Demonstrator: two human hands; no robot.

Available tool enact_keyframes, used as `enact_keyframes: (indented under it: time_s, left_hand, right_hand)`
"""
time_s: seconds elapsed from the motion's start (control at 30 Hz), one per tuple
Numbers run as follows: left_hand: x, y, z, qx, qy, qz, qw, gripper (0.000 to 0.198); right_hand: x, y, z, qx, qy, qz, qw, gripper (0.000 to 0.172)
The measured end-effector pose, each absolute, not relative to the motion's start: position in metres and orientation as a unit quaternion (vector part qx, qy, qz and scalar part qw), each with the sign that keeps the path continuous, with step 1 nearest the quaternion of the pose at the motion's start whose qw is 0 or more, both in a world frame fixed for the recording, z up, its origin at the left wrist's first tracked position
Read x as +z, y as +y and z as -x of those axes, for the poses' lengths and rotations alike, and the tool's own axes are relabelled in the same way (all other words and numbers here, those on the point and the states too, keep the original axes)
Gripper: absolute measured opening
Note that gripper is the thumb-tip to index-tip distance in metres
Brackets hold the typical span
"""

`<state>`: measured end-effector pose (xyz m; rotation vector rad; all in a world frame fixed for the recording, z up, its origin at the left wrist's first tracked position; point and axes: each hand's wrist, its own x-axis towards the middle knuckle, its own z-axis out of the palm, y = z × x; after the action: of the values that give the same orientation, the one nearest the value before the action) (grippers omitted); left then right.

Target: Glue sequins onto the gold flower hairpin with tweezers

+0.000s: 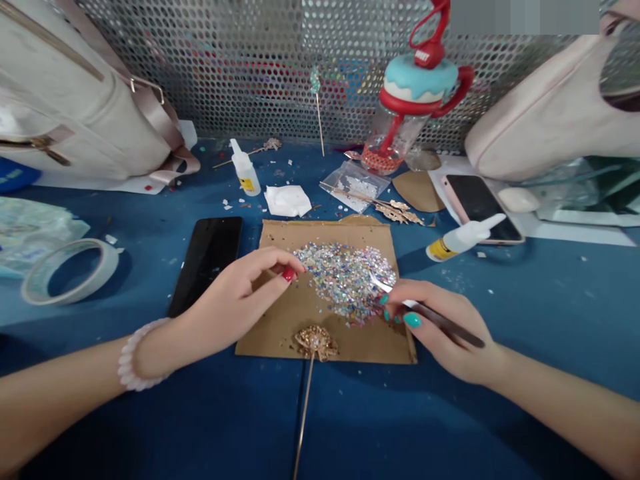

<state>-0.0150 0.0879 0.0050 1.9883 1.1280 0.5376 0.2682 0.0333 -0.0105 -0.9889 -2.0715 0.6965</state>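
My right hand (pixel 443 327) grips a pair of tweezers (pixel 463 331) with a dark handle, their pale tips over a pile of small glittering rhinestones (pixel 345 277). The pile covers the middle of a brown cardboard sheet (pixel 280 232). At the pile's left edge, my left hand (pixel 245 287) has thumb and forefinger drawn together; whatever may be between them is too small to make out. Below the pile lies a gold ornament (pixel 316 341) studded with stones, on a long thin stick (pixel 306 413) that runs towards me.
Glue bottles stand at the back left (pixel 245 170) and right (pixel 457 241). A black phone (pixel 213 247) and a tape roll (pixel 70 270) lie left. Behind are a bag of white bits (pixel 353 187), gold sticks (pixel 397 212), a red-and-blue cup (pixel 410 93) and a metal mesh panel (pixel 240 73).
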Motion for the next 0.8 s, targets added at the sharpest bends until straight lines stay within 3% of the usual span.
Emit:
enact_keyframes:
  time_s: [0.07, 0.3, 0.43, 0.57, 0.8]
  left_hand:
    - [0.006, 0.087, 0.015, 0.217, 0.440, -0.778, 0.392, 0.017]
    - [0.005, 0.080, 0.016, 0.197, 0.424, -0.803, 0.370, 0.018]
    - [0.007, 0.074, 0.015, 0.178, 0.391, -0.854, 0.292, 0.020]
    - [0.013, 0.065, 0.012, 0.162, 0.244, -0.939, 0.180, 0.025]
    - [0.022, 0.048, 0.004, 0.014, -0.096, -0.991, 0.090, 0.023]
  right_hand:
    - [-0.009, 0.034, -0.268, 0.250, -0.810, 0.389, 0.360, 0.013]
    - [-0.011, 0.031, -0.269, 0.258, -0.791, 0.428, 0.353, 0.023]
    - [-0.013, 0.030, -0.272, 0.238, -0.795, 0.427, 0.360, 0.014]
    - [-0.017, 0.032, -0.277, 0.213, -0.791, 0.432, 0.377, 0.013]
    - [-0.023, 0.037, -0.283, 0.195, -0.772, 0.456, 0.398, 0.010]
